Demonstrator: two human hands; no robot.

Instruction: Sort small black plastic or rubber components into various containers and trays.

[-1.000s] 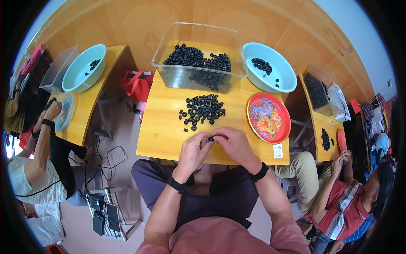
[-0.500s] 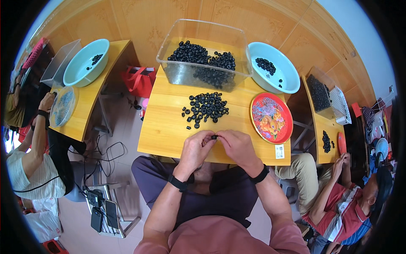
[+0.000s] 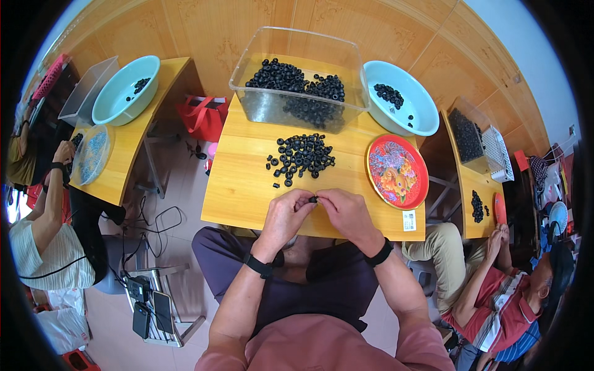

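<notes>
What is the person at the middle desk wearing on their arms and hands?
Both hands are bare, with no gloves: the left hand and the right hand. Each wrist carries a dark band, the one on the left wrist like a black watch strap, the one on the right wrist similar. The forearms are uncovered; short pink sleeves start near the shoulders.

Small black ring [image 3: 314,200] pinched between fingertips
</notes>
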